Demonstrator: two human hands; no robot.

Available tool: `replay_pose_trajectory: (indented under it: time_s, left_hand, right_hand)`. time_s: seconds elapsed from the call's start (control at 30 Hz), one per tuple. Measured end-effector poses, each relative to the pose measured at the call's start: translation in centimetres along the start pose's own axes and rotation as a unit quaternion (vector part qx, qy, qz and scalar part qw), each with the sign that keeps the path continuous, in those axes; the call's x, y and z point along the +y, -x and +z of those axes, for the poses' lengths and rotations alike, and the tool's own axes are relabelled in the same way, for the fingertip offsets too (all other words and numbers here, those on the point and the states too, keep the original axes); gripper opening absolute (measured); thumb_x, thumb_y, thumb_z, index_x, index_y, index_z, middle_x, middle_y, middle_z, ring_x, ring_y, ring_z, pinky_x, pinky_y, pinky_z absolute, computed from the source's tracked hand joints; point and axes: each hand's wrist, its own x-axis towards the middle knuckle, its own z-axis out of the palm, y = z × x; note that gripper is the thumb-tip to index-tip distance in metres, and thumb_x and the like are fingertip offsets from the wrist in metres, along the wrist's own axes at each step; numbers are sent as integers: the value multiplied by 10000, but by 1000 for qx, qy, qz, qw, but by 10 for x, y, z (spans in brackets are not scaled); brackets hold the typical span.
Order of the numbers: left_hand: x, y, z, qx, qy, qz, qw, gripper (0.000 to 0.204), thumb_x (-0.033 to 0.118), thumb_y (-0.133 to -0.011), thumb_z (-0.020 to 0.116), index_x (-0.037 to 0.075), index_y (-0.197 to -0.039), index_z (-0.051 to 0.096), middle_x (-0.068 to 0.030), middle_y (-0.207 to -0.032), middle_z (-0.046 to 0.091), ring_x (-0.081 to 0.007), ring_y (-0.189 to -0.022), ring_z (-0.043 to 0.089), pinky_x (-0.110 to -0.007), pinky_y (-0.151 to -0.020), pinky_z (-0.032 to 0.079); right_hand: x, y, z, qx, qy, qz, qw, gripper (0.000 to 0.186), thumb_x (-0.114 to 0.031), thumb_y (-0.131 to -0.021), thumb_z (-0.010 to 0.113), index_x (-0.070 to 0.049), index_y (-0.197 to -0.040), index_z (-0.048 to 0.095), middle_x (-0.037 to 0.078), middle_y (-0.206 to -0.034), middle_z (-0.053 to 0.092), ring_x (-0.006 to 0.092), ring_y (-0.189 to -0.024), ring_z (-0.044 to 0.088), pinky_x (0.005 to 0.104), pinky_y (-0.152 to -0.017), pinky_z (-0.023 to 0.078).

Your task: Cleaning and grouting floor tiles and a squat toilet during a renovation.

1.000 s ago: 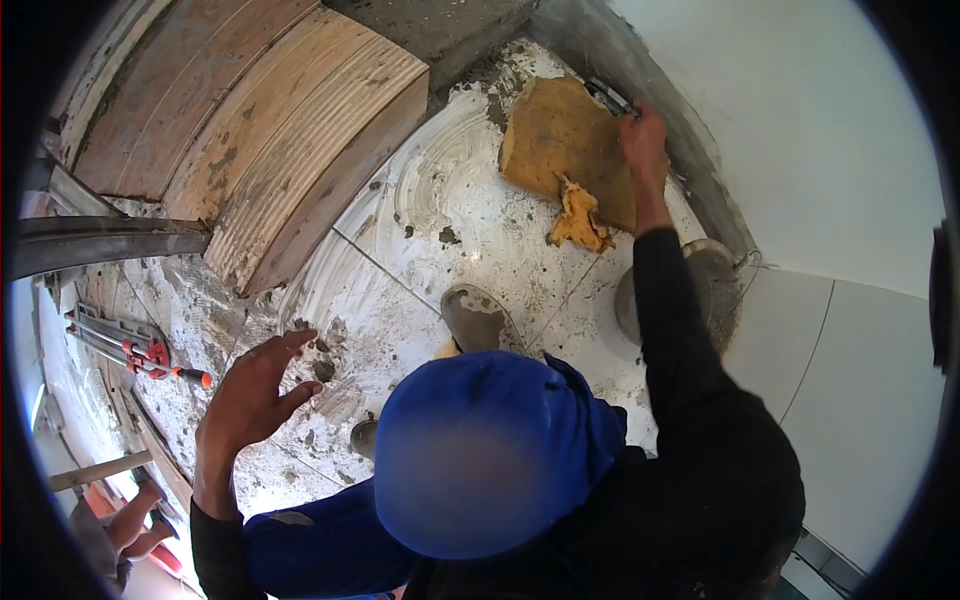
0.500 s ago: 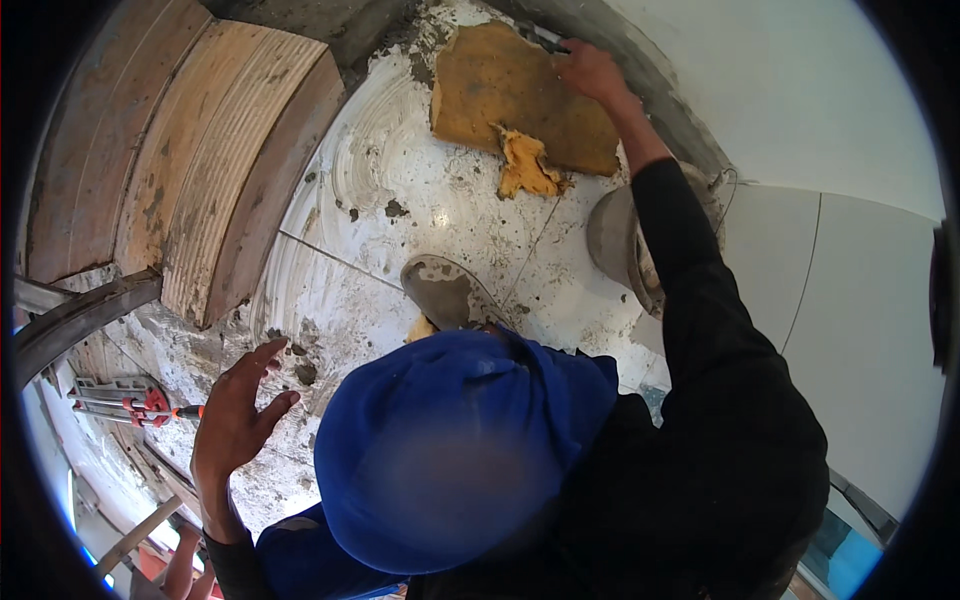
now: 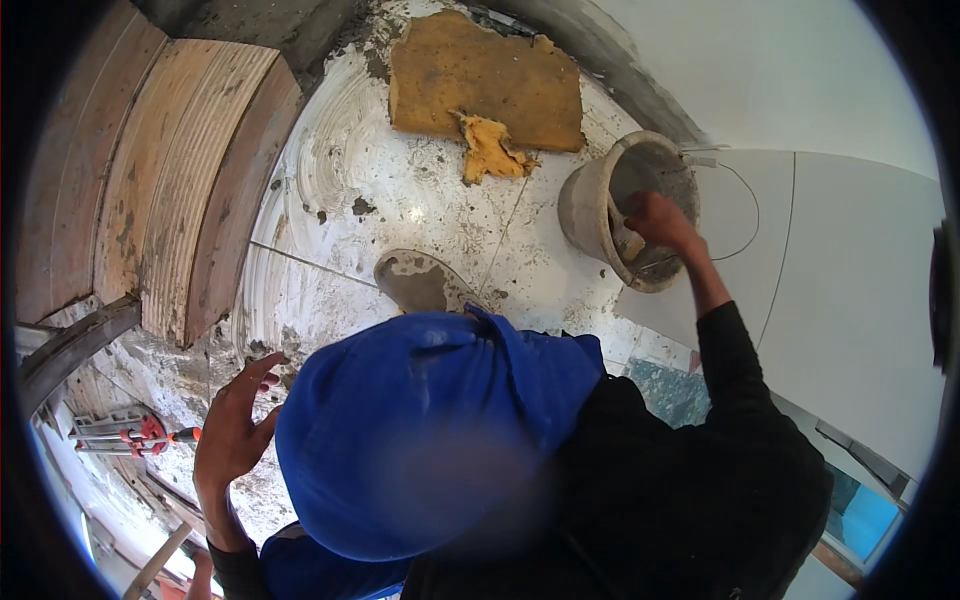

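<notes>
My right hand (image 3: 660,222) reaches into a round, mortar-stained bucket (image 3: 583,212). Its fingers are closed, and a pale, yellowish piece shows beneath them, too unclear to name. The bucket stands tilted toward me, and a thin wire handle (image 3: 757,205) loops out from its right side. To the left, above the dirty floor, my left hand (image 3: 233,430) hangs with bent fingers and the thumb apart, holding nothing. Beyond my shoe (image 3: 420,283) lies a worn yellow foam slab (image 3: 490,80), with a torn foam scrap (image 3: 490,152) against its near edge.
Wooden steps (image 3: 190,180) rise at the left beside a curved metal bar (image 3: 80,345). Red-and-grey tools (image 3: 125,433) lie at the lower left, near part of another person's limb (image 3: 202,575). White tile (image 3: 360,190) is smeared with cement. A white wall (image 3: 780,70) bounds the right.
My right hand has left the far wall edge beyond the foam slab, where it held a dark tool, and come back into the bucket. My left hand stays raised. The view has shifted slightly.
</notes>
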Motion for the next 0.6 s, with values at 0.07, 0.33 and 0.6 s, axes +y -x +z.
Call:
replay_pose_trajectory:
  time_s: [0.07,0.33,0.6]
  left_hand:
    - [8,2,-3,-8,-17,-6,1000,622,113,-881,762,82,-1459,536,-187,-1291,673,-352,-1142,667,-441,-993,523]
    - [4,16,-5,29,-43,47,998,631,111,-874,755,90,-1467,540,-188,-1259,682,-350,-1138,666,-440,-993,518]
    - [3,23,-2,19,-44,27,998,641,123,-869,764,96,-1470,543,-195,-1229,691,-346,-1132,668,-445,-1000,514]
  right_hand:
    - [17,-13,32,60,-14,-12,998,301,-231,-845,677,9,-1019,729,281,-1010,728,443,-990,707,518,-868,578]
    - [149,-67,79,-75,-92,80,990,369,-257,-941,655,2,-1204,644,235,-1016,729,380,-898,727,466,-761,577]
    - [25,-36,18,-71,-372,312,871,364,-373,-953,725,-84,-1166,669,78,-925,655,154,-603,577,308,-456,461]
